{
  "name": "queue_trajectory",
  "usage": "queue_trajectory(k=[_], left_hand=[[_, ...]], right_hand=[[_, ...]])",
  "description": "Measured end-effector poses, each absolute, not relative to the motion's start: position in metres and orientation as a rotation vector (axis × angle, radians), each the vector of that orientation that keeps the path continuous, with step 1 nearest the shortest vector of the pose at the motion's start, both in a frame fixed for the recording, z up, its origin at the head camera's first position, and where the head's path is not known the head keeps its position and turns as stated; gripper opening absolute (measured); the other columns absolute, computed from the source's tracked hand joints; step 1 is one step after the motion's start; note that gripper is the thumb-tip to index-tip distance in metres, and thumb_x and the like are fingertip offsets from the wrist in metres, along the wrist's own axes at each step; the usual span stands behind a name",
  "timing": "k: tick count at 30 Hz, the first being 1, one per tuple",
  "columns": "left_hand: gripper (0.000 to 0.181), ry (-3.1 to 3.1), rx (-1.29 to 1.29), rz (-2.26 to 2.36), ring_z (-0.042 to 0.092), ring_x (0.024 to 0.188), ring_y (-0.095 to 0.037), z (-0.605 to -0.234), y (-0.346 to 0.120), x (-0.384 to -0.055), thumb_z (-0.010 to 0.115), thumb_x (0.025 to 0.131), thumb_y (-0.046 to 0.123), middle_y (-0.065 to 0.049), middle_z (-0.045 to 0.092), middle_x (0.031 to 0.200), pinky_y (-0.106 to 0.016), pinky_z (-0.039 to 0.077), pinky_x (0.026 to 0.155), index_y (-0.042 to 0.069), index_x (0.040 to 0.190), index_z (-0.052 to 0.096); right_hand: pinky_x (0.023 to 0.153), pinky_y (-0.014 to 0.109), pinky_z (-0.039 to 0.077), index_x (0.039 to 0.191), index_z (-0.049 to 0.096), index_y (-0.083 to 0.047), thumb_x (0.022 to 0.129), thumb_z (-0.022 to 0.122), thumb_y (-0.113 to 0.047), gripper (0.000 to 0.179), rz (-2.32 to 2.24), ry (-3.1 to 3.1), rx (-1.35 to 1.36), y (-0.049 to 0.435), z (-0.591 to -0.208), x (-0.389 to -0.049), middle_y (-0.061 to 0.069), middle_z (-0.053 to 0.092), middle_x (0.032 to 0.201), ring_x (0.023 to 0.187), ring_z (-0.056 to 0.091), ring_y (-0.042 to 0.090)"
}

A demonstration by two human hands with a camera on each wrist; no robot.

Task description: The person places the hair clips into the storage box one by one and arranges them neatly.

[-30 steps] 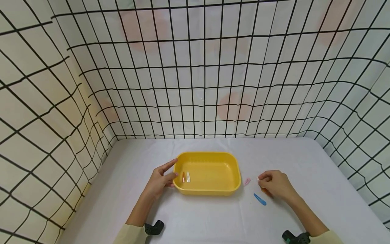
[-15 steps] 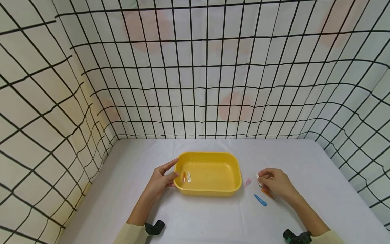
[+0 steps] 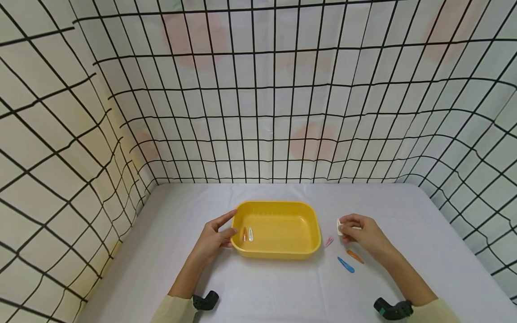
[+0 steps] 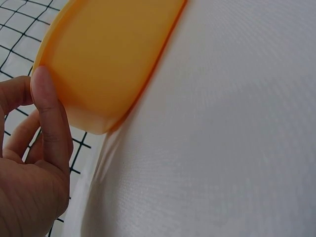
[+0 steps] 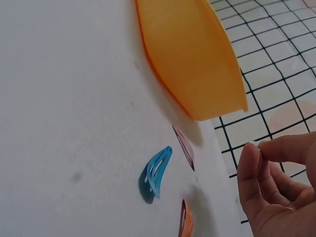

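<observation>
My left hand [image 3: 212,236] grips the left end of a yellow plastic tray [image 3: 278,254], thumb and forefinger at its rim. Inside the tray, near that hand, lie an orange snap hair clip [image 3: 244,234] and a white snap hair clip [image 3: 251,234]. To the right of the tray, my right hand [image 3: 363,232] pinches a small flat white piece [image 3: 339,227] above the table; its kind is unclear, mostly hidden by the fingers. Below that hand lie a blue snap hair clip [image 5: 159,170], a pink hair clip [image 5: 184,147] and another orange hair clip [image 5: 186,220].
A white cloth [image 3: 282,287] covers the table. Black wire grid panels [image 3: 272,103] stand behind it and along both sides, with pale sheeting behind the bars. A black camera [image 3: 205,300] is strapped on each wrist.
My right hand has lifted away from the cloth and shifted slightly back with the white piece, uncovering the orange hair clip beneath it. My left hand stays on the tray.
</observation>
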State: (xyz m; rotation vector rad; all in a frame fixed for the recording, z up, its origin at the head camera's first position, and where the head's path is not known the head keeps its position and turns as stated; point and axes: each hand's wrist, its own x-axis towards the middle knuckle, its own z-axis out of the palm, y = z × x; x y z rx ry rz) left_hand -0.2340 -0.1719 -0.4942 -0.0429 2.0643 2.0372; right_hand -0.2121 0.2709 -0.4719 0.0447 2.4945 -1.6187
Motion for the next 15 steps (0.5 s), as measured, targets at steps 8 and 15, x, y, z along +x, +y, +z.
queue_trajectory(k=[8, 15], left_hand=[[0.063, 2.065, -0.042, 2.043, 0.063, 0.056, -0.014, -0.495, -0.171, -0.235, 0.073, 0.088, 0.003, -0.008, 0.042, 0.163, -0.022, 0.059, 0.054, 0.023, 0.146, 0.06], [0.063, 2.064, -0.053, 2.049, 0.064, 0.057, -0.014, -0.494, -0.171, -0.235, 0.073, 0.088, 0.003, -0.008, 0.042, 0.163, -0.022, 0.059, 0.054, 0.023, 0.146, 0.06]], right_hand=[[0.077, 0.023, 0.063, 0.129, 0.056, 0.006, 0.101, 0.065, -0.016, 0.037, -1.69, 2.446, 0.05, 0.263, -0.468, -0.218, 0.01, 0.068, 0.098, 0.085, 0.07, 0.025], [0.077, 0.024, 0.064, 0.129, 0.055, 0.009, 0.101, 0.066, -0.016, 0.039, -1.754, 2.387, 0.023, 0.252, -0.463, -0.219, 0.01, 0.068, 0.099, 0.084, 0.07, 0.021]])
